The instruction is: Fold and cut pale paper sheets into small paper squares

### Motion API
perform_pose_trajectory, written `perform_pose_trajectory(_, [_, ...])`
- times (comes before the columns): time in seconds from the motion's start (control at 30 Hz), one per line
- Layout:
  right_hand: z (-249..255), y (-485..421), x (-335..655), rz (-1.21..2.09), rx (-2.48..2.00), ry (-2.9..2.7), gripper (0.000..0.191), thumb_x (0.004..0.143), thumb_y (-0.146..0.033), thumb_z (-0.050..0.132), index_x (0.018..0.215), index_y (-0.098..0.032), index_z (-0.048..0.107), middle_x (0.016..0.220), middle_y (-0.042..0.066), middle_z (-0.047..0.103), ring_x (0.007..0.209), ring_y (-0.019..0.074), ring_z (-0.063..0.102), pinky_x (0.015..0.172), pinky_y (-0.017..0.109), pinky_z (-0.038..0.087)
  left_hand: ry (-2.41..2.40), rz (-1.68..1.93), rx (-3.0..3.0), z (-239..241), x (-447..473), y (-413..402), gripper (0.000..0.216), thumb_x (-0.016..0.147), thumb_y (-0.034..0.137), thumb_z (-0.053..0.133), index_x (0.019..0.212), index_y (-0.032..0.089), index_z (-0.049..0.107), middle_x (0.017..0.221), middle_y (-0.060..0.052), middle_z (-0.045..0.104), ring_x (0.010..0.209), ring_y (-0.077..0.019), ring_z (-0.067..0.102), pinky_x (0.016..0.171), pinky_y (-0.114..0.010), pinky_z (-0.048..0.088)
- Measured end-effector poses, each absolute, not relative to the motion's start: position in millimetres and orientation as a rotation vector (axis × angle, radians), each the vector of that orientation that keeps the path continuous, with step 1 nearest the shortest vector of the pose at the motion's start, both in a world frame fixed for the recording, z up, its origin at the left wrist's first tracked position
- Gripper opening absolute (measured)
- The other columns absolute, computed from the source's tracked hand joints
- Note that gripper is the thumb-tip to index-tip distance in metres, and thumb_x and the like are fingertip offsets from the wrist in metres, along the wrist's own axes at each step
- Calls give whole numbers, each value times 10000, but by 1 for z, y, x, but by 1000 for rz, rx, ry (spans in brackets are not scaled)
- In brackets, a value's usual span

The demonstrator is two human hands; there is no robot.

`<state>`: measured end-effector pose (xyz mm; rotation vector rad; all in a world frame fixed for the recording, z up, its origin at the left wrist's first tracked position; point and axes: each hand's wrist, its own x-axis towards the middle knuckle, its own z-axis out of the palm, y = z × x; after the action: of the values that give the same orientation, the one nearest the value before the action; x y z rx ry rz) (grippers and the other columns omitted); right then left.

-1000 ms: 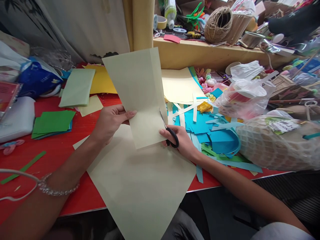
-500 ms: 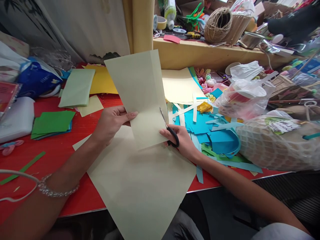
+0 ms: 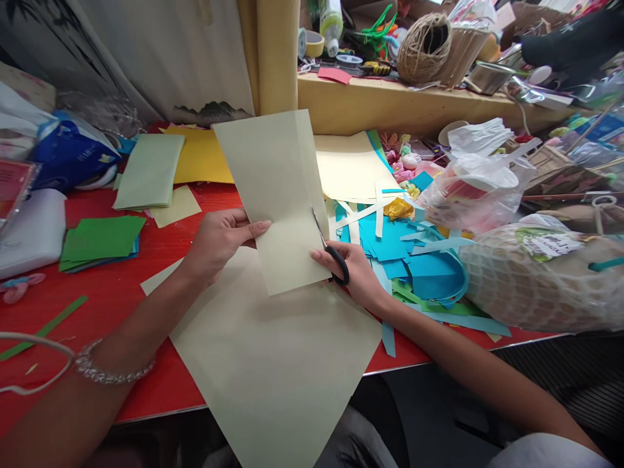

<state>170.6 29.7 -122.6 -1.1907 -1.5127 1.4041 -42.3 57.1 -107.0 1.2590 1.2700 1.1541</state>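
Observation:
A pale cream sheet of paper (image 3: 277,175) stands raised in front of me, with a fold line near its right side. My left hand (image 3: 227,237) pinches its left edge between thumb and fingers. In my right hand (image 3: 353,270) is a pair of scissors with black handles (image 3: 342,263). One blade shows on the near face of the sheet, pointing up along its right part; the other blade is hidden. Beneath both hands a larger pale sheet (image 3: 277,364) lies turned cornerwise and sticks out past the table's front edge.
Blue paper scraps and strips (image 3: 390,244) lie to the right, beside a netted bundle (image 3: 541,279). On the left are green paper pieces (image 3: 100,240), pale folded paper (image 3: 150,170) and yellow paper (image 3: 207,156) on the red table (image 3: 170,377). A crowded shelf (image 3: 380,107) runs behind.
The raised sheet has shifted slightly down and to the right at its top, standing a little more upright. Both hands keep their hold and have barely moved.

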Motion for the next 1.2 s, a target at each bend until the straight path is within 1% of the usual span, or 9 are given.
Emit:
perform_pose_trajectory(0.07, [-123, 30, 170, 1413, -1194, -1492, 459, 697, -612, 642, 620, -187, 487, 635, -25, 393, 591, 99, 385, 499, 215, 380, 1273, 1149, 1255, -107, -42, 57, 195, 640, 359, 773, 767, 214, 737, 805, -37, 725, 723, -196, 653, 644, -313, 546])
perform_pose_trajectory(0.2, [-124, 29, 171, 1385, -1185, -1494, 493, 706, -611, 637, 580, -189, 415, 594, -43, 318, 538, 81, 307, 457, 217, 288, 1252, 1143, 1268, -108, -42, 58, 199, 648, 357, 768, 781, 212, 737, 818, -37, 729, 727, -194, 656, 635, -312, 549])
perform_pose_trajectory(0.43, [-123, 27, 169, 1393, -1177, -1479, 422, 710, -582, 652, 664, -179, 536, 644, -24, 408, 593, 98, 367, 488, 218, 315, 1236, 1155, 1264, -107, -41, 57, 160, 646, 339, 773, 750, 222, 739, 785, -25, 724, 708, -177, 655, 608, -279, 547])
perform_pose_trajectory(0.57, [-124, 27, 170, 1397, -1127, -1455, 434, 730, -541, 659, 604, -180, 456, 606, -38, 330, 554, 83, 297, 470, 223, 245, 1241, 1131, 1287, -107, -40, 56, 160, 659, 360, 758, 733, 221, 733, 765, -29, 721, 709, -186, 659, 613, -283, 542])
perform_pose_trajectory(0.63, [-125, 27, 170, 1403, -1109, -1453, 432, 735, -540, 655, 611, -181, 450, 628, -30, 359, 574, 89, 331, 490, 228, 267, 1245, 1121, 1305, -108, -40, 56, 168, 664, 373, 751, 717, 216, 728, 765, -35, 723, 705, -188, 660, 616, -286, 540])
perform_pose_trajectory(0.77, [-125, 27, 170, 1403, -1140, -1454, 441, 706, -584, 656, 645, -179, 490, 677, -9, 450, 606, 106, 404, 518, 237, 319, 1254, 1120, 1305, -108, -41, 56, 186, 667, 381, 750, 731, 208, 727, 778, -41, 726, 711, -190, 663, 615, -283, 539])
perform_pose_trajectory(0.93, [-127, 28, 169, 1390, -1123, -1415, 440, 702, -587, 657, 642, -178, 506, 620, -29, 414, 560, 89, 368, 488, 226, 297, 1243, 1071, 1330, -107, -41, 54, 216, 678, 359, 748, 810, 189, 734, 814, -39, 733, 718, -172, 661, 614, -257, 536])
perform_pose_trajectory(1.1, [-128, 28, 169, 1386, -1127, -1422, 446, 687, -604, 657, 658, -175, 539, 654, -5, 480, 601, 112, 442, 520, 235, 353, 1254, 1059, 1346, -108, -41, 53, 206, 680, 336, 750, 810, 178, 726, 799, -27, 734, 708, -155, 656, 604, -229, 529])
perform_pose_trajectory(1.2, [-128, 27, 169, 1409, -1112, -1403, 437, 688, -597, 661, 662, -180, 534, 650, -9, 471, 593, 111, 438, 516, 234, 350, 1255, 1045, 1357, -108, -41, 54, 214, 685, 344, 744, 820, 179, 727, 810, -29, 737, 718, -160, 659, 612, -234, 532])
